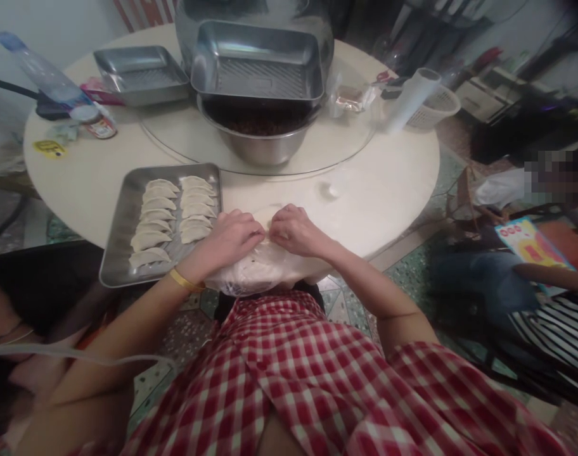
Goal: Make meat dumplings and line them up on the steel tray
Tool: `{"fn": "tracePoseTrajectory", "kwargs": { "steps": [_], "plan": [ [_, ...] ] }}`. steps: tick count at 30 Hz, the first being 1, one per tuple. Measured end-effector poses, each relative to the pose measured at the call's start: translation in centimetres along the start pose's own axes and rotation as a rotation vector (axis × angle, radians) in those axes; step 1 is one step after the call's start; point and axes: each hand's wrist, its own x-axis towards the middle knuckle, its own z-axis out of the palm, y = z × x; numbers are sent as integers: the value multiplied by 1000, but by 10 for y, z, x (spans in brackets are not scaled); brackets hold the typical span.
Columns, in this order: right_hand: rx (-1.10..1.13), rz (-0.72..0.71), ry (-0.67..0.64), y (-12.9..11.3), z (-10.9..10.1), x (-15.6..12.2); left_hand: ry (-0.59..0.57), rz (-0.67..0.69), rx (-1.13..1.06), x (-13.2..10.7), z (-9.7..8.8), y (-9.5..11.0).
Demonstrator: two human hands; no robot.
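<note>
My left hand [232,237] and my right hand [296,231] meet at the near edge of the round table [388,183], fingers curled and pinched together on a small pale dumpling [267,239] that is mostly hidden between them. Both wrists rest over a clear plastic bag of wrappers [251,272] hanging at the table's edge. To the left lies a metal tray [122,234] with two rows of several folded dumplings [175,215]. Behind my hands stands a steel bowl of dark filling [263,126].
Two empty metal trays [258,60] [139,73] sit at the back, one stacked over the bowl. A plastic bottle [46,76] lies at the left; a roll [410,98] and a white basket [436,107] at the right. Another person in a striped top [555,329] sits at the right.
</note>
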Motion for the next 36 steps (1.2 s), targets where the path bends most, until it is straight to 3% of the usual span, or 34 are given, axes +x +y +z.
{"fn": "tracePoseTrajectory", "kwargs": {
  "steps": [11,15,23,26,29,32,34,36],
  "plan": [
    [8,12,5,3,0,6,109,-61,47,3,15,7],
    [91,19,47,11,-1,9,128,-129,3,8,8,7],
    [208,28,160,16,-2,23,291,-170,-204,16,-1,-5],
    [311,108,217,14,-7,32,494,-269,-472,3,-1,2],
    [382,181,220,14,-18,46,656,-425,-1054,-14,2,24],
    [360,196,227,11,-32,62,534,-606,-1723,-18,7,47],
    [297,163,241,5,-41,69,459,-716,-2010,-10,8,53],
    [186,85,260,-5,-45,71,471,-722,-2186,1,6,50]
  ]
}}
